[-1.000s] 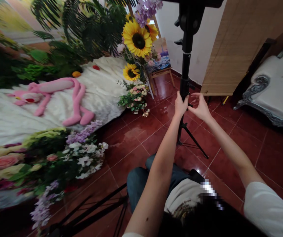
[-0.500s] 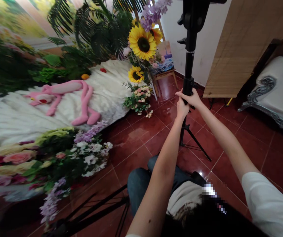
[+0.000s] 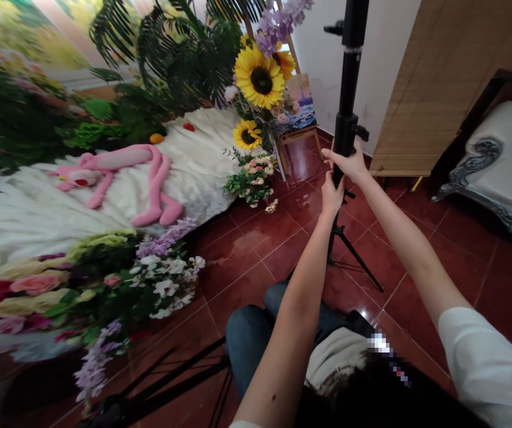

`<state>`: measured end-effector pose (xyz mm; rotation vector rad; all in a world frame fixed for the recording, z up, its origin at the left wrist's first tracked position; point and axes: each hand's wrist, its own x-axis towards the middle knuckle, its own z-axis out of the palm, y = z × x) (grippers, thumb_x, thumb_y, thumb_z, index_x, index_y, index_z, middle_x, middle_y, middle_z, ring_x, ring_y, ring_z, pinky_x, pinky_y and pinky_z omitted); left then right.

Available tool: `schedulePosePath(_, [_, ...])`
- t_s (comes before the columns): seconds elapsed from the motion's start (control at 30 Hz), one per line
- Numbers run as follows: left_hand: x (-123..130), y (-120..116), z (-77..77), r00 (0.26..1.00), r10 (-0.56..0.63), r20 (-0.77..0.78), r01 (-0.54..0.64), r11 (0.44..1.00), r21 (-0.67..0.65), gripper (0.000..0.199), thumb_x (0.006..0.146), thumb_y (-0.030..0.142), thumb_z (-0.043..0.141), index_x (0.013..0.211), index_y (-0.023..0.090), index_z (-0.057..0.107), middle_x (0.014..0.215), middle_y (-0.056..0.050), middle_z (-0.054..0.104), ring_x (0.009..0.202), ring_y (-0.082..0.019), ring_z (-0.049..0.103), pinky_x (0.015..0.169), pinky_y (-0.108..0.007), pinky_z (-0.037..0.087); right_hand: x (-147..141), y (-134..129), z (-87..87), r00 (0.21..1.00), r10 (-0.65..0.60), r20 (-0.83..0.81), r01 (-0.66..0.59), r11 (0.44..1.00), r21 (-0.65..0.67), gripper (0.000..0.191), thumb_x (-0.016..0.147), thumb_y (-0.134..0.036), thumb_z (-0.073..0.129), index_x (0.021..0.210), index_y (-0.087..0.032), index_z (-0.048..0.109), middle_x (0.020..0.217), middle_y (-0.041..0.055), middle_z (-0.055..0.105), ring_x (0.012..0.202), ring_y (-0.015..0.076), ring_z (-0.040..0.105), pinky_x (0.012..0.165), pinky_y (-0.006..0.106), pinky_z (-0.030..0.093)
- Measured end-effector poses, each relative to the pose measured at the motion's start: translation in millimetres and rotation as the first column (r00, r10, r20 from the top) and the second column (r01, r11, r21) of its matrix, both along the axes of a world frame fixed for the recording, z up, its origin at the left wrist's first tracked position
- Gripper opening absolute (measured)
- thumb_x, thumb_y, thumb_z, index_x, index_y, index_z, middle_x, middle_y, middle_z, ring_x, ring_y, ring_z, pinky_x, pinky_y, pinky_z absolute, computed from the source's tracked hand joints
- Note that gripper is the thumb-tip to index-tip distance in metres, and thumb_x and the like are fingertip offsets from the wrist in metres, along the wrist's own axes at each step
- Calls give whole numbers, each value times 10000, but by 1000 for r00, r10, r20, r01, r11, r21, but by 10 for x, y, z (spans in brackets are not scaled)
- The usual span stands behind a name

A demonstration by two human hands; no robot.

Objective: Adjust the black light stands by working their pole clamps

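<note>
At my far left, flowers [image 3: 165, 284] crowd the near edge of a white cover [image 3: 200, 148]; a pink toy [image 3: 156, 187] lies on its side on that cover, with palm leaves [image 3: 170, 56] behind. Below them, black legs [image 3: 173, 380] slant in beside my bent knee [image 3: 244, 339]. Next come sunflowers [image 3: 261, 78] above a small bouquet [image 3: 256, 177], and a painting [image 3: 301, 110] on a little easel.

Right of these the black stand [image 3: 348, 89] rises from the red floor [image 3: 242, 255] in front of me and runs out at the top of the view. My left hand [image 3: 332, 191] is clasped round its pole, some fingers hidden. My right hand [image 3: 348, 163] wraps the pole just above, thumb across the front, right below the collar with its knob [image 3: 362, 132]. Farther right hang a tan blind [image 3: 429, 89] and, past it, stands a white sofa [image 3: 508, 157] with silver carving.
</note>
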<state>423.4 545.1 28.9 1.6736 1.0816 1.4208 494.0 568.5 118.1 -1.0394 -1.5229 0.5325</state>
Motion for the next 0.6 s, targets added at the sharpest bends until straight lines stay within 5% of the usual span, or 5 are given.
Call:
schedulePosePath(0.27, [-6,-103,126,996,-27,89,35,995,-94,404,910,612,521,1008,221,543,820,-29,686,709,-136,643,705,-275,489,-71,184,769,995,-85,-57,91,990,106,355,849,-456,728,815,-236,451,546,-97,448,497,74,556,590,240,564])
schedulePosePath(0.47, [-11,-103,120,993,-29,116,37,997,-74,429,920,636,476,984,219,557,808,-31,688,704,-128,652,711,-271,489,-23,255,1110,999,13,-43,-8,993,119,337,766,-499,758,769,-331,466,532,-46,495,582,205,616,586,384,598])
schedulePosePath(0.6, [7,-111,101,994,-16,108,19,999,-31,475,922,662,439,960,210,580,804,-38,681,700,-125,646,704,-272,487,12,179,1218,999,36,9,-37,993,115,397,734,-559,766,743,-338,438,633,-27,556,620,201,618,631,404,601])
